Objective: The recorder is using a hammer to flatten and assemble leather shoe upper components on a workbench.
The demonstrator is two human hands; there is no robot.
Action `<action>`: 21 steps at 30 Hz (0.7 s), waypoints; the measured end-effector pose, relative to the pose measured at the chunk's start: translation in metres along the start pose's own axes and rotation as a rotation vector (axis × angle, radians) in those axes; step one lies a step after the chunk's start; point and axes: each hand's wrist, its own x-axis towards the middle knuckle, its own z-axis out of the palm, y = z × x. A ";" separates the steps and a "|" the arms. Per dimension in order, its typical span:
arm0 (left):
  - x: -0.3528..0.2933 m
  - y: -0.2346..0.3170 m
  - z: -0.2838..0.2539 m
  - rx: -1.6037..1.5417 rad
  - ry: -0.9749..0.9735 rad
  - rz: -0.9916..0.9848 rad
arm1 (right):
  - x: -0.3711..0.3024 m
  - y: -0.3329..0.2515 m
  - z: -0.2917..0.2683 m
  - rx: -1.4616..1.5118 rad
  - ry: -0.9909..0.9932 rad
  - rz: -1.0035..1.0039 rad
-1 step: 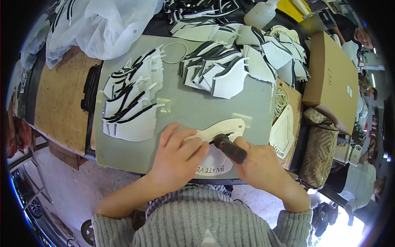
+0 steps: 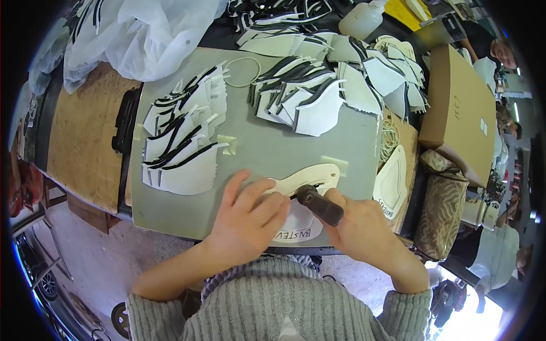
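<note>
A cream card template (image 2: 311,177) with slots and a curved edge lies at the front of the grey board. Beneath it shows a white piece (image 2: 297,223) with handwritten marks. My left hand (image 2: 250,213) rests over their left side, fingers spread and a little bent, fingertips on the template's edge. My right hand (image 2: 359,224) grips a dark brown tool (image 2: 321,206) with a thick, rounded end, held slantwise over the template's slot. The tool's working tip is hidden, so its exact kind is unclear.
White cut pieces with black trim lie in stacks at left (image 2: 182,165) and upper middle (image 2: 318,108). Another template (image 2: 391,184) lies at right beside a cardboard box (image 2: 455,102) and a patterned roll (image 2: 438,221). A white plastic bag (image 2: 148,40) covers the upper left.
</note>
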 end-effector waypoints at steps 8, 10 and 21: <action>0.001 -0.004 -0.002 0.135 -0.046 0.175 | 0.003 0.000 0.000 0.016 0.003 -0.053; -0.003 -0.002 0.002 0.172 0.010 0.191 | 0.001 -0.001 -0.008 0.082 0.116 -0.072; -0.002 -0.012 -0.005 0.076 -0.023 0.116 | 0.006 -0.001 -0.011 0.050 0.040 -0.066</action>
